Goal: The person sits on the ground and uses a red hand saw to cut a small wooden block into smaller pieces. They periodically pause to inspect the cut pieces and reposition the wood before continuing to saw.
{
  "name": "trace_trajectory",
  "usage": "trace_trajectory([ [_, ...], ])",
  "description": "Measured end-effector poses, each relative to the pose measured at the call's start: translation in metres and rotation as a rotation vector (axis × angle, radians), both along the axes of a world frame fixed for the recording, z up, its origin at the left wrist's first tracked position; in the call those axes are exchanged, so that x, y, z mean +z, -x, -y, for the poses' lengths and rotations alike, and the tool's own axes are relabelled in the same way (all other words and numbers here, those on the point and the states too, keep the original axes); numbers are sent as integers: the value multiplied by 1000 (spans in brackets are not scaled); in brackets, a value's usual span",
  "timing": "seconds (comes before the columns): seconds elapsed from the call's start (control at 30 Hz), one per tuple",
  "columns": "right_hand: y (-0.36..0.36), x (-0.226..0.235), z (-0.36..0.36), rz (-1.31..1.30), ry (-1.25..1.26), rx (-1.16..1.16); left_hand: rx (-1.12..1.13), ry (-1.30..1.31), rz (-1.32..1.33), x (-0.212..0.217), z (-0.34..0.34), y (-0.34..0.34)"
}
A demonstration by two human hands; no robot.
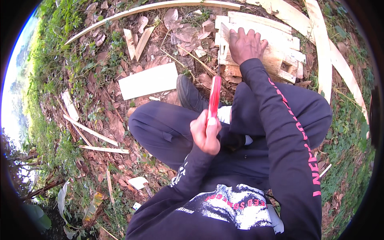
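Note:
My left hand (206,132) is closed around the red handle (215,96) of a handsaw. Its thin blade (219,52) points away from me, seen almost edge-on, along the left end of a stack of pale wooden boards (276,42). My right hand (247,46) rests on top of this stack near that left end, its fingers spread and slightly bent against the wood. Whether the blade's teeth touch the wood, I cannot tell.
My crossed legs (160,124) lie just below the stack, a dark shoe (190,94) beside the saw. A pale rectangular board (149,81) lies on leafy ground at left. Long strips (320,44) curve round the stack; thin offcuts (91,130) lie farther left.

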State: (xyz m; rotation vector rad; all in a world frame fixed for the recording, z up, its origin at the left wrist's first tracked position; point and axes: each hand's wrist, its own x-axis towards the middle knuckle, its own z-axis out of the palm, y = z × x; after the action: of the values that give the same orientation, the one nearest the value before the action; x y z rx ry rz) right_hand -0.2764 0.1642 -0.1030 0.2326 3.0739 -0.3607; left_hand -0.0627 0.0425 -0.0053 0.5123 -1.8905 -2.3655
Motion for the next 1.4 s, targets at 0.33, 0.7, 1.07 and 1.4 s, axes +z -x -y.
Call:
trace_trajectory([
  [0.33, -2, -8, -1, -54, -34, 24, -37, 45, -39, 0, -1, 35],
  [0.7, -2, -5, 2, 29, -18, 39, -45, 210, -97, -5, -9, 60],
  [1.07, 5, -10, -1, 80, -27, 43, -46, 398, -113, 0, -7, 86],
  [1.4, 4, -11, 4, 53, -52, 63, -3, 230, -68, 3, 13, 103],
])
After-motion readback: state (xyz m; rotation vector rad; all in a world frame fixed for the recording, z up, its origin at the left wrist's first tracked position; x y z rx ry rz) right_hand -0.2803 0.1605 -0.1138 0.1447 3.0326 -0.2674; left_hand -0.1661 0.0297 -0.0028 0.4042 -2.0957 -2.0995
